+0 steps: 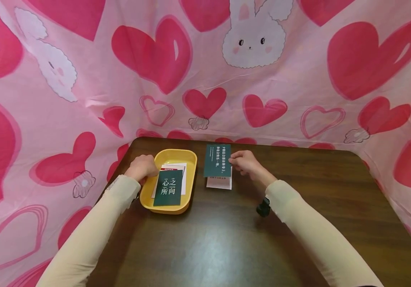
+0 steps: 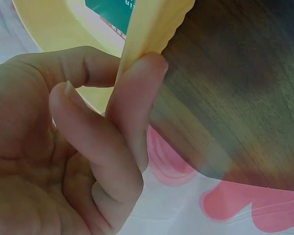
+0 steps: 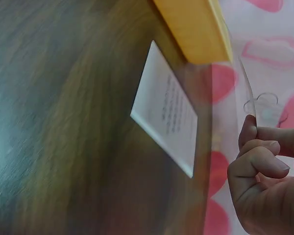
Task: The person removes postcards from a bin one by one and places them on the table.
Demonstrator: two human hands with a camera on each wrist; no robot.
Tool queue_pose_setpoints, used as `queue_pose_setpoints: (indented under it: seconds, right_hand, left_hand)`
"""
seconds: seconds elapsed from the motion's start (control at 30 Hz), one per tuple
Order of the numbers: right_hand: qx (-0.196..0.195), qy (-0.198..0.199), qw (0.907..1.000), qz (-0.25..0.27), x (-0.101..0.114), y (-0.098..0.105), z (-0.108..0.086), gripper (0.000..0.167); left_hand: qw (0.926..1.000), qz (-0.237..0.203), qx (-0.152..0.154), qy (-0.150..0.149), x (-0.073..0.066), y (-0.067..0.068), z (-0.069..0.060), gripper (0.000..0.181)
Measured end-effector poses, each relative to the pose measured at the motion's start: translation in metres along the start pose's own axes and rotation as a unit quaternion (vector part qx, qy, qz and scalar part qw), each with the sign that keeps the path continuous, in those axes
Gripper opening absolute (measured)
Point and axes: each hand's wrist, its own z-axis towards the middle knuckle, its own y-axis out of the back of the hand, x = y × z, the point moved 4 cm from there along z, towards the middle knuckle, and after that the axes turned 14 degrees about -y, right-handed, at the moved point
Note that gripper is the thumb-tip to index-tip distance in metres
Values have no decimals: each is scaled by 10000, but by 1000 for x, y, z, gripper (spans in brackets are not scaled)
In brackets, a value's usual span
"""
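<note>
My left hand (image 1: 142, 167) pinches the left rim of a yellow plastic tray (image 1: 192, 175); the left wrist view shows thumb and finger on either side of its wall (image 2: 149, 34). Inside the tray a green card with white Chinese characters (image 1: 168, 195) lies over a white card (image 1: 178, 167) and others. My right hand (image 1: 249, 164) pinches the right edge of another green card (image 1: 217, 159) with lines of white text, held above the table. Below it, a pale card with printed text (image 1: 221, 183) lies partly covered; the right wrist view shows more of this card (image 3: 169, 110).
The dark wooden table (image 1: 227, 239) reaches back to a pink cloth (image 1: 220, 71) printed with hearts and rabbits, which hangs behind and at both sides. A black device (image 1: 263, 207) sits at my right wrist.
</note>
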Motion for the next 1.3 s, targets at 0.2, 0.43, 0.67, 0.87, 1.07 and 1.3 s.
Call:
queue_pose_setpoints:
  seconds: [0.2, 0.43, 0.67, 0.87, 1.07, 1.3]
  right_hand:
    - [-225, -112, 9996, -143, -18, 13, 3, 30]
    - [-369, -201, 9989, -214, -34, 18, 1, 32]
    - [-532, -256, 9978, -312, -47, 19, -3, 33]
    - [-532, -263, 9978, -307, -56, 17, -4, 32]
    - [-546, -297, 9974, -375, -64, 19, -2, 31]
    - [-564, -296, 9969, -456, -71, 25, 1, 31]
  left_hand:
    - [10000, -70, -31, 3, 0, -2, -2, 40]
    - [9999, 79, -73, -74, 2, 0, -5, 38]
    - [9998, 133, -10, -173, 5, -1, -7, 36]
    - [9998, 72, -7, -175, 11, -2, -6, 38]
    - [9996, -29, 137, -226, 25, -7, 11, 42]
    - [9999, -31, 88, -102, 15, -3, -1, 41]
